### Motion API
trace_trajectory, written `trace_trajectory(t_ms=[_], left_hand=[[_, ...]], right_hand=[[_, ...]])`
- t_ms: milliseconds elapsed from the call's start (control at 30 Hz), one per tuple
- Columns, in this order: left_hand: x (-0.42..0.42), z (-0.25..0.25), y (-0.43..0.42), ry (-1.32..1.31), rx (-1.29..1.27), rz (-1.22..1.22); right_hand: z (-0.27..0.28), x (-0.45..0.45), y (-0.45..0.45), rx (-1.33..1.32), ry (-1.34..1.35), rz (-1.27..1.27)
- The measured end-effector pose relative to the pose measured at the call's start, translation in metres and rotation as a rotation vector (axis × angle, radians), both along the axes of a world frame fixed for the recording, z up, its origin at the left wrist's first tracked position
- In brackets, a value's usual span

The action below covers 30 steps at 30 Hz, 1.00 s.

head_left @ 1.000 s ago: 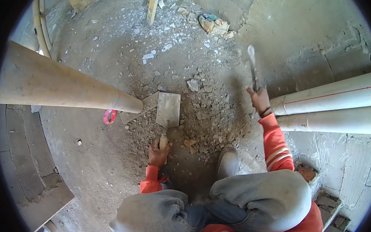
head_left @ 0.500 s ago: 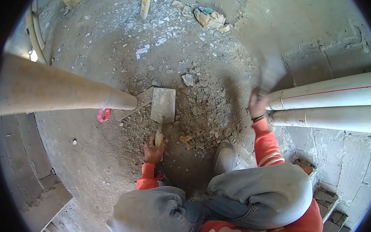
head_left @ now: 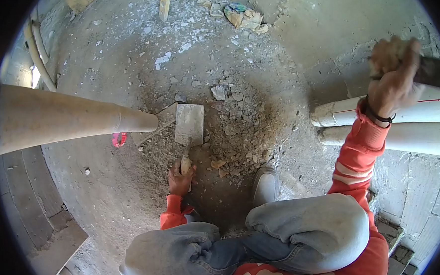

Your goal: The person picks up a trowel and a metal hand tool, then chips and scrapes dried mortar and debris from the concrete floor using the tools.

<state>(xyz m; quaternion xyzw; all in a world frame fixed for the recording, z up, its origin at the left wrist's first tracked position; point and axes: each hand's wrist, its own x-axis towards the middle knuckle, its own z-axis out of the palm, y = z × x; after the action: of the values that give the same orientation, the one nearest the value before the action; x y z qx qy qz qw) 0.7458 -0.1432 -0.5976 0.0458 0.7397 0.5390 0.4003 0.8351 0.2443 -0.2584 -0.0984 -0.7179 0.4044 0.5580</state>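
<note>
Low in the middle, my left hand (head_left: pixel 182 178) is closed around the wooden handle of a trowel (head_left: pixel 189 123). The trowel's flat squarish blade lies on the ground, beside a heap of broken rubble and dust (head_left: pixel 244 121). My right hand (head_left: pixel 393 78) is raised at the far right, above two white pipes, with its fingers wrapped round a tool. A dark flat blade (head_left: pixel 436 72) of that tool sticks out to the right and runs into the edge of view. Its handle is hidden in my fist, so the exact kind cannot be made out.
Two white pipes (head_left: pixel 338 115) come from the right wall. A thick tan pipe (head_left: pixel 74 117) reaches in from the left, with a pink ring (head_left: pixel 119 139) near its end. My shoe (head_left: pixel 266 186) stands by the rubble. Crumpled wrapping (head_left: pixel 243 17) and white chips lie farther off.
My right hand has swung up and to the right with its tool, from low beside the pipe ends to above the pipes. My left hand and the trowel have hardly moved.
</note>
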Motion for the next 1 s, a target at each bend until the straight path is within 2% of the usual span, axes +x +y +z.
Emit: trace_trajectory(t_ms=[33, 100, 133, 167, 200, 233, 300, 333, 400, 467, 533, 600, 667, 733, 767, 867, 900, 933, 967, 1000], left_hand=[[-0.001, 0.003, 0.001, 0.004, -0.005, 0.001], [0.0, 0.007, 0.003, 0.006, -0.009, 0.008], [0.0, 0.008, 0.004, 0.006, -0.001, 0.024], [0.001, 0.01, 0.003, 0.009, 0.008, 0.039], [0.0, 0.01, 0.001, 0.016, 0.015, 0.04], [-0.002, 0.007, 0.0, 0.001, 0.035, 0.026], [-0.003, 0.008, 0.002, -0.01, 0.052, 0.046], [-0.003, 0.014, 0.003, 0.054, 0.009, 0.006], [0.0, 0.016, -0.004, 0.115, -0.043, -0.054], [-0.001, 0.007, -0.001, 0.012, 0.078, 0.009], [0.001, 0.009, -0.002, -0.004, 0.043, -0.009], [-0.002, 0.01, 0.001, -0.013, 0.019, -0.025], [0.0, 0.009, 0.001, -0.01, 0.038, 0.0], [0.002, 0.017, 0.005, 0.004, 0.013, 0.022], [0.002, 0.019, 0.007, 0.028, -0.01, 0.048], [0.0, 0.009, 0.0, 0.062, 0.017, 0.006], [-0.001, 0.006, -0.004, 0.076, 0.029, 0.014], [0.001, 0.003, -0.004, 0.044, 0.053, 0.015], [0.001, 0.0, -0.003, 0.011, 0.07, 0.013], [-0.002, -0.002, -0.001, 0.025, 0.074, 0.021]], right_hand=[[0.003, -0.006, 0.0, 0.044, 0.172, 0.141], [-0.06, -0.007, 0.017, 0.269, 0.191, -0.112], [-0.125, 0.0, 0.03, 0.327, 0.054, -0.253], [-0.197, 0.012, 0.042, 0.329, -0.259, -0.398], [-0.261, 0.03, 0.049, 0.136, -0.798, -0.433], [-0.288, 0.044, 0.043, -0.193, -1.361, -0.332], [-0.345, 0.058, 0.062, -0.316, -1.153, -0.317], [-0.319, 0.049, 0.053, -0.322, -1.159, -0.301], [-0.254, 0.033, 0.037, -0.633, -0.999, -0.174], [-0.176, 0.012, 0.025, -0.431, -0.884, -0.191], [-0.096, 0.002, 0.013, -0.231, -0.702, -0.216], [-0.036, -0.009, 0.004, -0.116, -0.384, -0.219], [-0.002, -0.019, -0.003, 0.057, -0.018, -0.087], [-0.011, -0.016, -0.005, 0.131, 0.153, 0.009], [-0.05, -0.017, 0.007, 0.125, 0.229, 0.005], [-0.217, 0.021, 0.028, 0.596, -0.379, -0.456], [-0.342, 0.065, 0.075, -0.046, -1.038, -0.364], [-0.367, 0.077, 0.075, 0.084, -1.184, -0.426], [-0.35, 0.067, 0.071, 0.104, -1.164, -0.414], [-0.323, 0.06, 0.063, 0.004, -1.227, -0.358]])
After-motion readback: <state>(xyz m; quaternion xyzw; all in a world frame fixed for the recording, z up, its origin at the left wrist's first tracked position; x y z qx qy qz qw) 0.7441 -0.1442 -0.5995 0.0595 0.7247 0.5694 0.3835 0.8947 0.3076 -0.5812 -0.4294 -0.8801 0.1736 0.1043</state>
